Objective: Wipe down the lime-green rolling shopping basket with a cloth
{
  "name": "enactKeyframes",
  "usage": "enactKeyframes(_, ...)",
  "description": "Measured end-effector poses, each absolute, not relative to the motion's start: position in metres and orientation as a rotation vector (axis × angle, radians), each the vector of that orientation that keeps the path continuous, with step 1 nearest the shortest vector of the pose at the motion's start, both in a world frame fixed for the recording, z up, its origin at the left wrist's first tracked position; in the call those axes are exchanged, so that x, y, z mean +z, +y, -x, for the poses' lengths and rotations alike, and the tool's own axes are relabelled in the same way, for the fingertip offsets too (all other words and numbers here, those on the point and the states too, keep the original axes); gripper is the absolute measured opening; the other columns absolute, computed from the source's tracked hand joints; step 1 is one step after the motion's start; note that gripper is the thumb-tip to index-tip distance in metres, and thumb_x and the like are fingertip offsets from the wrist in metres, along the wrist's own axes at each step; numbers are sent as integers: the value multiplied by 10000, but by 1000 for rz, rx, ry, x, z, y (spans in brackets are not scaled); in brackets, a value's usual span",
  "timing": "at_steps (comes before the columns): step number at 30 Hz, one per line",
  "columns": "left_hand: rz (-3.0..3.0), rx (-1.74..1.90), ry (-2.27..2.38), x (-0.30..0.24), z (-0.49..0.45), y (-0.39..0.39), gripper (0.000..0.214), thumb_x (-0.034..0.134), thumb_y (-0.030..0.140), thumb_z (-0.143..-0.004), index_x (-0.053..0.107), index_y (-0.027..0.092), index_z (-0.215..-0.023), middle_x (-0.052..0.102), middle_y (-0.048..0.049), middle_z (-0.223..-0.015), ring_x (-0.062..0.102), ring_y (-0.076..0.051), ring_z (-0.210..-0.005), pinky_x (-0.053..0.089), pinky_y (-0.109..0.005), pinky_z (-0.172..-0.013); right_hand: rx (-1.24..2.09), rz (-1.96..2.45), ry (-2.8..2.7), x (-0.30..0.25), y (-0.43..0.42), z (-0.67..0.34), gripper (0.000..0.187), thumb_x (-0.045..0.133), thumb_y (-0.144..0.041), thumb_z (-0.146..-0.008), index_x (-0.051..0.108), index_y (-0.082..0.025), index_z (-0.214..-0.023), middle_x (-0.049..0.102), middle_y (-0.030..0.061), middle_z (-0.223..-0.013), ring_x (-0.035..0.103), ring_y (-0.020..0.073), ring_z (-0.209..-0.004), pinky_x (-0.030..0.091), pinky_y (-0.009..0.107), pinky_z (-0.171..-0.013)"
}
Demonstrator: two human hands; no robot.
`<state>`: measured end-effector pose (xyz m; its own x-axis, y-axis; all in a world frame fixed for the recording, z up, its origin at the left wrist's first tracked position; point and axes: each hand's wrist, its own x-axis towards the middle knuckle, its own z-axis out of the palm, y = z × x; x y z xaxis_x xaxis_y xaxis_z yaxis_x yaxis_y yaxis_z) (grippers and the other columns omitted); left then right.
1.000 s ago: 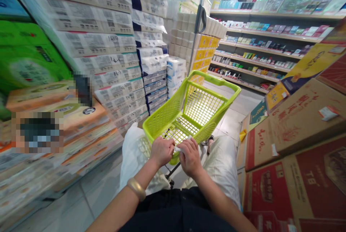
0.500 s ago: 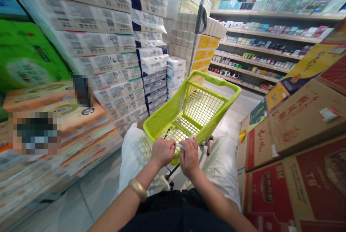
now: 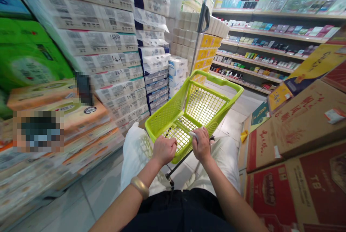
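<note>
My left hand [image 3: 164, 150] is closed in a fist at the near rim of a lime-green plastic shopping basket [image 3: 166, 120]. What its fingers hold, if anything, is hidden. My right hand [image 3: 202, 146], closed too, grips a small white crumpled piece [image 3: 193, 134] that looks like tissue. It hovers by the basket's right side, apart from the left hand. No goods show inside the basket, which has lattice walls and stands tilted between my knees. A dark rod with a small wheel [image 3: 170, 181] runs below it.
Stacked paper packs [image 3: 108, 41] rise on the left, beside orange packs [image 3: 81, 116]. Cardboard cartons [image 3: 305, 116] line the right. Shelves of small boxed goods [image 3: 270, 41] stand ahead, past a metal pole [image 3: 201, 19]. Pale floor tiles [image 3: 232, 116] lie beyond the basket.
My right hand has moved right, away from the left hand, carrying the white piece that was between both hands. My left hand has barely moved and stays closed.
</note>
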<state>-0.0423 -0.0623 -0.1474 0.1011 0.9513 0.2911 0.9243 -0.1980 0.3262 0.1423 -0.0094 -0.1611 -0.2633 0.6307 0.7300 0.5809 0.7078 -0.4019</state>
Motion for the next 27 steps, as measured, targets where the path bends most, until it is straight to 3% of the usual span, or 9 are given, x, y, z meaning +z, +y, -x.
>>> enactKeyframes(7, -2324, 634, 1910, -147, 47, -64, 283, 398, 248, -832, 664, 219, -738, 672, -37, -644, 583, -181, -650, 358, -322, -702, 120, 875, -1998, -174, -65, -104, 224, 452, -164, -826, 554, -212, -1020, 609, 54, -974, 521, 222, -1067, 268, 480, -1091)
enactKeyframes(12, -2328, 657, 1907, -146, 48, -65, 293, 389, 221, -826, 667, 218, -732, 665, -32, -628, 586, -175, -638, 358, -323, -710, 77, 773, -2177, -162, -41, -127, 188, 473, -170, -824, 580, -219, -972, 624, 31, -887, 550, 199, -949, 339, 411, -1024)
enactKeyframes(16, -2318, 688, 1920, -147, 46, -64, 298, 388, 203, -814, 668, 214, -712, 651, -27, -591, 574, -167, -597, 356, -324, -704, 75, 899, -2054, -153, -11, -144, 164, 450, -170, -849, 580, -208, -941, 619, 36, -856, 553, 199, -894, 348, 419, -1018)
enactKeyframes(22, -2330, 684, 1925, -150, 46, -63, 287, 397, 229, -818, 664, 213, -715, 664, -31, -618, 587, -177, -620, 353, -330, -703, 65, 987, -1957, -167, -44, -115, 172, 426, -168, -866, 566, -193, -963, 612, 57, -922, 537, 211, -989, 275, 468, -1087)
enactKeyframes(27, -2361, 650, 1898, -149, 49, -63, 277, 405, 259, -827, 664, 215, -738, 669, -34, -642, 592, -185, -645, 353, -328, -695, 53, 824, -2111, -169, -62, -108, 192, 454, -167, -846, 569, -214, -992, 629, 37, -936, 543, 197, -1023, 272, 428, -1095)
